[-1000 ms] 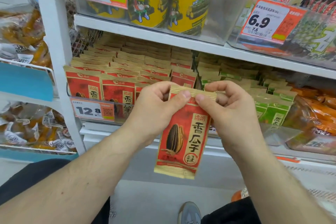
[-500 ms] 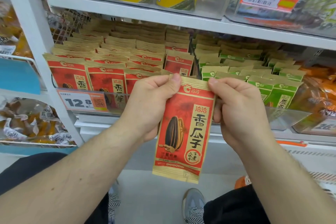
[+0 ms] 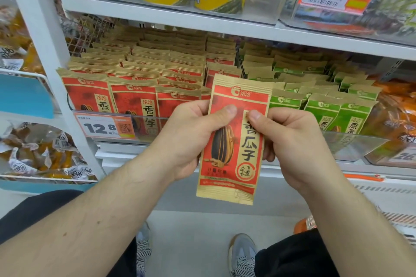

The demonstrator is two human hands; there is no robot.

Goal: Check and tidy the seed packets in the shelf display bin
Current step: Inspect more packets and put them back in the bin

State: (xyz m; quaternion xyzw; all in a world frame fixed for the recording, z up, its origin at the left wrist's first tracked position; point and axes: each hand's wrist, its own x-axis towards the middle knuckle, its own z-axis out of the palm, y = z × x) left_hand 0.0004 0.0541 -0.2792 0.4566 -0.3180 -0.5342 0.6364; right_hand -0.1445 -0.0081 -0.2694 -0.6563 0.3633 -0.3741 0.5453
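Left of the packet [image 3: 234,137], your left hand [image 3: 191,137] pinches its edge, thumb across the face. The packet hangs upright before the bin [image 3: 144,117]. Right of it, your right hand [image 3: 292,141] pinches likewise. Grip lightly, check seams, then reslot it.

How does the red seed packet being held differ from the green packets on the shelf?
The held red packet is red with a large dark seed pictured; the green packets are green-fronted.
The red packet is out in front of the shelf, pinched by the left hand and right hand; the green packets stand in rows in their bin, untouched.
The red packet shows its whole front; the green packets overlap, partly hidden.
Both have tan borders and the same logo.
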